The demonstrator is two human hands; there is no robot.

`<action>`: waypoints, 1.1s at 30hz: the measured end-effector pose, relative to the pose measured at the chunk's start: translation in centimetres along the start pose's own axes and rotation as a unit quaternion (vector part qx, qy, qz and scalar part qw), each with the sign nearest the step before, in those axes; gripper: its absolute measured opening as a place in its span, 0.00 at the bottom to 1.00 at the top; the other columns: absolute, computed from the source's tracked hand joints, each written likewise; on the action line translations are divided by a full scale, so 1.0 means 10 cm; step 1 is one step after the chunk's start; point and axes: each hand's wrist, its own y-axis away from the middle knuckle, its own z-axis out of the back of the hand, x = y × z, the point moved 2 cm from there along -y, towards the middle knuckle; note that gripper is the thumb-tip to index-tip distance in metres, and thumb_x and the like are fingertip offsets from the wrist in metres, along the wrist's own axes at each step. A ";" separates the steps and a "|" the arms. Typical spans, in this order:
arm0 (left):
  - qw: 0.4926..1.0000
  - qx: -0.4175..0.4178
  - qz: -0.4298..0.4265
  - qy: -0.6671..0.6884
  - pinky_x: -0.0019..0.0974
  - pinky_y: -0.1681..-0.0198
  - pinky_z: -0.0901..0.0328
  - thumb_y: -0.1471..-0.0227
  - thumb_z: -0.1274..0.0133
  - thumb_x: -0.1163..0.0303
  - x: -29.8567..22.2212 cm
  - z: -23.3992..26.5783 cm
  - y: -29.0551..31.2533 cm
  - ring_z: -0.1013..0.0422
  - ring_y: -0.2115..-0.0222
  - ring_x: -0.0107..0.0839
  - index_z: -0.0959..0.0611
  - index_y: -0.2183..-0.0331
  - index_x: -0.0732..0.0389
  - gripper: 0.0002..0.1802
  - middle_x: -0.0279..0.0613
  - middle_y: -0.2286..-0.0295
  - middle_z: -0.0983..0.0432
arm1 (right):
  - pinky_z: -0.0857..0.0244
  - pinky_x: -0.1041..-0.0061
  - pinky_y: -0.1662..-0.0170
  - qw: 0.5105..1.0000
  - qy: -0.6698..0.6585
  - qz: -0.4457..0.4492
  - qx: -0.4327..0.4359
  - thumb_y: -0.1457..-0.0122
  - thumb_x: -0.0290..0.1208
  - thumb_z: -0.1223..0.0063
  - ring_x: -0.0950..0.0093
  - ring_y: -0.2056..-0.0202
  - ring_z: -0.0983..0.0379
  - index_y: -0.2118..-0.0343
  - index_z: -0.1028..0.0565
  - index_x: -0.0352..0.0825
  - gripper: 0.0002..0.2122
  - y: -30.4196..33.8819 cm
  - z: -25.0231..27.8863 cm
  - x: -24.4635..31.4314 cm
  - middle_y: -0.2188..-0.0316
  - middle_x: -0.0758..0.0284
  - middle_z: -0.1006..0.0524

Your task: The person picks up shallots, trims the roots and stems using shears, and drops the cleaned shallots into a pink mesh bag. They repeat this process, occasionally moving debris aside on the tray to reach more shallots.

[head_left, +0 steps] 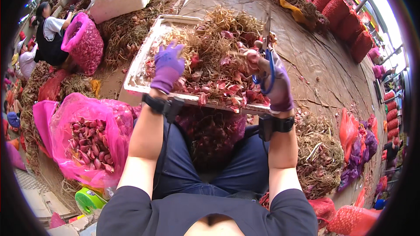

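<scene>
A white foam tray [144, 67] in front of me holds a heap of shallots with dry stalks and roots [223, 39], and loose red skins [229, 83] lie along its near side. My left hand [168, 67], in a purple knitted glove, is over the tray's left part with its fingers apart and no object visible in it. My right hand [280, 87], also gloved, grips blue-handled scissors [272, 72] at the tray's right end, blades pointing away from me. Reddish shapes beside that hand's fingers, at the stalks, are hard to make out.
A pink mesh bag of trimmed shallots [92, 144] stands at my left. Another dark mesh bag [210, 137] sits between my knees. Stalky shallots [317, 157] are piled at my right. A person [52, 32] sits at the far left beside a full pink bag [85, 46]. Red sacks [337, 13] line the far right.
</scene>
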 end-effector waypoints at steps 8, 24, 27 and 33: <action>0.928 0.068 -0.056 0.362 0.34 0.60 0.32 0.48 0.41 0.59 -1.06 0.20 0.30 0.25 0.66 0.30 0.18 0.62 0.63 0.17 0.43 0.69 0.20 | 0.32 0.77 0.54 0.996 -0.024 0.031 -0.078 0.47 0.19 0.42 0.74 0.58 0.25 0.46 0.38 0.29 0.25 -0.03 -0.28 -0.34 0.60 0.62 0.24; 0.703 0.139 0.157 0.680 0.25 0.65 0.31 0.42 0.50 0.65 -0.67 -0.01 0.17 0.26 0.73 0.22 0.20 0.60 0.62 0.12 0.36 0.70 0.21 | 0.32 0.79 0.54 0.999 -0.002 0.023 -0.025 0.50 0.18 0.40 0.76 0.59 0.25 0.49 0.36 0.29 0.25 0.01 -0.46 -0.39 0.61 0.65 0.23; 0.739 0.044 0.092 0.666 0.18 0.71 0.36 0.39 0.52 0.63 -0.70 0.18 0.13 0.32 0.76 0.14 0.21 0.57 0.61 0.14 0.31 0.70 0.23 | 0.32 0.80 0.55 0.998 0.036 0.020 -0.037 0.50 0.18 0.40 0.78 0.59 0.26 0.48 0.36 0.30 0.25 -0.01 -0.41 -0.39 0.60 0.65 0.23; 0.824 0.111 -0.080 0.549 0.26 0.59 0.32 0.44 0.46 0.73 -0.75 0.07 0.20 0.28 0.63 0.21 0.20 0.56 0.65 0.13 0.36 0.64 0.23 | 0.33 0.82 0.57 0.997 0.072 0.002 -0.013 0.50 0.18 0.41 0.80 0.60 0.26 0.48 0.35 0.30 0.25 -0.03 -0.35 -0.45 0.61 0.66 0.23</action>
